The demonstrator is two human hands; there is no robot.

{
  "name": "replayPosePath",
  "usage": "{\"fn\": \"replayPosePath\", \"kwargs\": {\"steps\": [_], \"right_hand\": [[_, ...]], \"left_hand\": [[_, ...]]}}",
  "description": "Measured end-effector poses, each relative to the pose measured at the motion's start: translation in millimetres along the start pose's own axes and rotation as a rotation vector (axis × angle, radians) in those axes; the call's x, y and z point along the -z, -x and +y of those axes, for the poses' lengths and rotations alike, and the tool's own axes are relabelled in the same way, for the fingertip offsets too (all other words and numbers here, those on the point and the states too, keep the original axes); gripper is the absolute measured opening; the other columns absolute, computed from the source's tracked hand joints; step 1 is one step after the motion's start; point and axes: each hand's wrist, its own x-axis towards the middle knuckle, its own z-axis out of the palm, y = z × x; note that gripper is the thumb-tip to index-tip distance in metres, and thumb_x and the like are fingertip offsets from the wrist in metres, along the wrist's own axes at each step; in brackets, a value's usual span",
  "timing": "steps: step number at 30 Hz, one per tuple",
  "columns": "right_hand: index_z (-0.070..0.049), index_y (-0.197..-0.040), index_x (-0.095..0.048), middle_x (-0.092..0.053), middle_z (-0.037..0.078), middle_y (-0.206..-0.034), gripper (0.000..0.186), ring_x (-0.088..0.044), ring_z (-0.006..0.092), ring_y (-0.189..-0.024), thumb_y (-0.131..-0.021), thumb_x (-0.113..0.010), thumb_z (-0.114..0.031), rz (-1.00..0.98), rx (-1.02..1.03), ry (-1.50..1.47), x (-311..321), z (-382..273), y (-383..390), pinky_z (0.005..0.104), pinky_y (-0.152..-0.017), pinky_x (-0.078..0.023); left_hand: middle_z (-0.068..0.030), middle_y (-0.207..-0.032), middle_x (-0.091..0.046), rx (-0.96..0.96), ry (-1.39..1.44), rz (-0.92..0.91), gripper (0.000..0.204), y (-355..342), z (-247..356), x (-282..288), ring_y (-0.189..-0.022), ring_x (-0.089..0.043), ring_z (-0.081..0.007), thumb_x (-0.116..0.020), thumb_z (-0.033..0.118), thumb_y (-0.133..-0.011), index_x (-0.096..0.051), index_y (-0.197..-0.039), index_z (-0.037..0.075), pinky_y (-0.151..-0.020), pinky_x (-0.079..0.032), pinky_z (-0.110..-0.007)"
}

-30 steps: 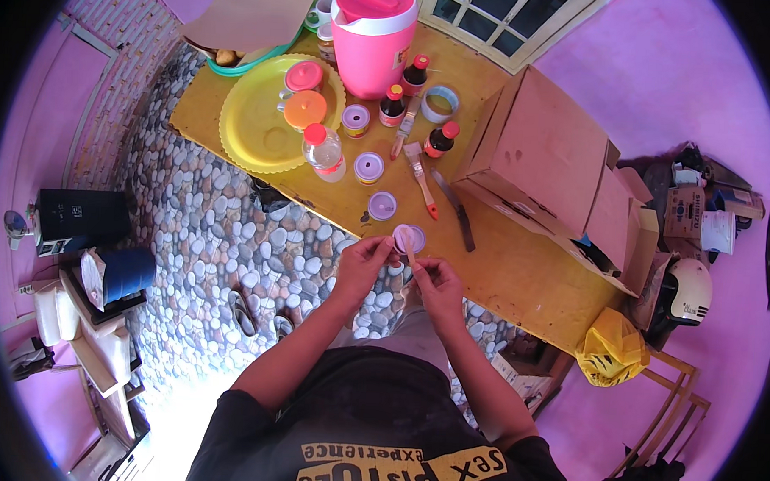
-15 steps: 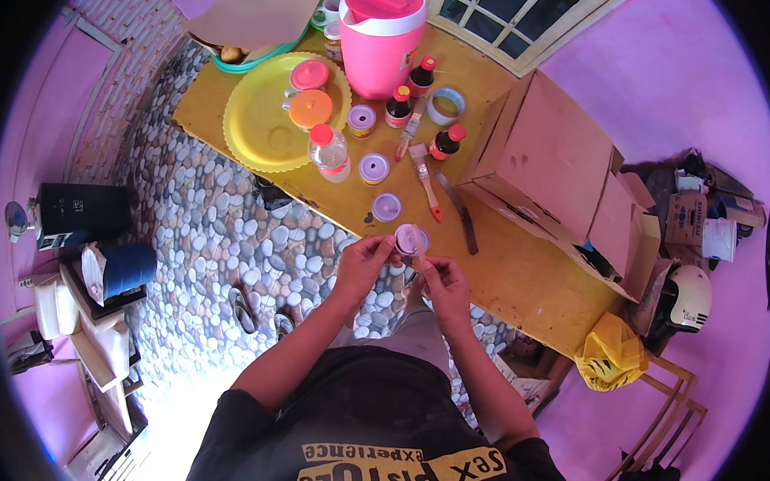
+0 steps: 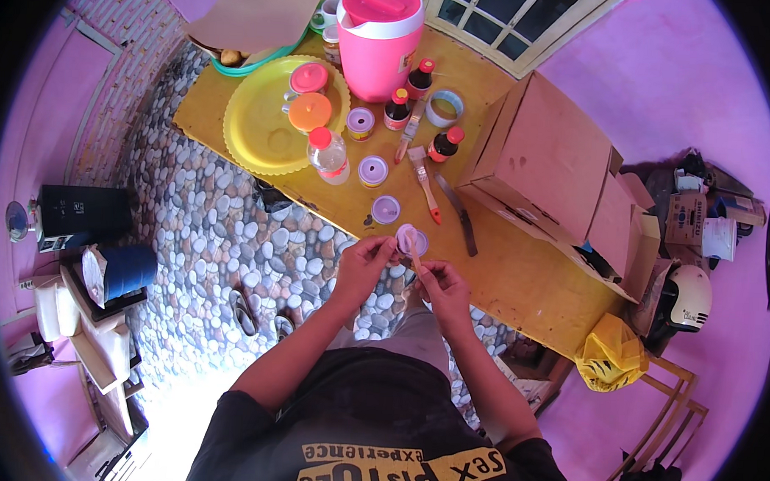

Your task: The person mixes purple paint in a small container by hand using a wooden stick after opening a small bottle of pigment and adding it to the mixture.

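Near the front edge of the table, my left hand pinches a small round pinkish-purple lid, which looks tilted. My right hand grips a thin wooden stick between thumb and fingers, its upper end against or just in front of the lid. Partly hidden right behind them is a round purple-rimmed container. Just beyond lies another round purple-topped piece. Farther back stand two small cans with purple tops, one nearer and one farther.
Paintbrushes, a dark strip, a tape roll and dark red-capped bottles lie beyond my hands. Leftward are a clear bottle and yellow tray; behind, a pink jug; rightward, a cardboard box.
The lid in my left hand has tipped a little, and the stick in my right hand has shifted slightly against it. Both hands stay nearly in the same place.
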Motion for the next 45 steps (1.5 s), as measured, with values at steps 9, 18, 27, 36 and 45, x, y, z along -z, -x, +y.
{"fn": "replayPosePath", "kwargs": {"steps": [9,18,27,36,45], "right_hand": [[-0.005,-0.107,-0.068,-0.064,-0.001,-0.081,0.013,-0.055,0.0055,-0.065,-0.100,-0.069,-0.015,0.043,-0.055,-0.039,23.9,-37.5,-12.7,0.0217,-0.058,-0.041],[-0.001,-0.099,-0.067,-0.060,0.001,-0.075,0.008,-0.052,0.0082,-0.062,-0.097,-0.066,-0.009,0.013,-0.140,0.020,28.4,-60.1,-22.6,0.0244,-0.055,-0.038],[-0.001,-0.097,-0.068,-0.058,0.001,-0.073,0.006,-0.051,0.0076,-0.060,-0.096,-0.068,-0.007,-0.010,-0.172,0.041,27.8,-61.9,-25.1,0.0239,-0.054,-0.036],[-0.001,-0.099,-0.073,-0.065,0.000,-0.077,0.013,-0.056,0.0065,-0.066,-0.095,-0.071,-0.013,-0.014,-0.004,0.322,33.2,-52.0,-24.8,0.0248,-0.059,-0.045],[0.001,-0.098,-0.071,-0.066,0.002,-0.080,0.014,-0.059,0.0090,-0.073,-0.095,-0.070,-0.013,-0.010,0.158,0.472,24.5,-65.5,-10.5,0.0268,-0.067,-0.049]], "left_hand": [[-0.0065,-0.095,-0.072,-0.305,-0.321,0.005,0.019,3.3,9.4,6.2,-0.085,-0.071,-0.0128,-0.069,0.014,-0.103,-0.073,-0.112,-0.002,-0.079,-0.057,-0.028],[-0.0099,-0.093,-0.072,-0.438,-0.437,-0.019,0.013,5.1,18.6,7.0,-0.083,-0.070,-0.0178,-0.070,0.007,-0.099,-0.074,-0.108,-0.002,-0.075,-0.054,-0.030],[-0.0127,-0.096,-0.072,-0.449,-0.475,-0.073,0.014,8.1,22.0,7.3,-0.084,-0.070,-0.0216,-0.071,0.006,-0.098,-0.074,-0.108,-0.002,-0.076,-0.055,-0.032],[-0.0132,-0.096,-0.072,-0.426,-0.485,-0.097,0.016,6.9,19.0,6.8,-0.084,-0.070,-0.0217,-0.071,0.009,-0.099,-0.074,-0.109,-0.003,-0.076,-0.055,-0.032],[-0.0123,-0.092,-0.071,-0.322,-0.413,-0.100,0.019,4.1,18.4,2.6,-0.078,-0.066,-0.0209,-0.071,0.015,-0.100,-0.075,-0.108,-0.002,-0.074,-0.052,-0.033]]}}
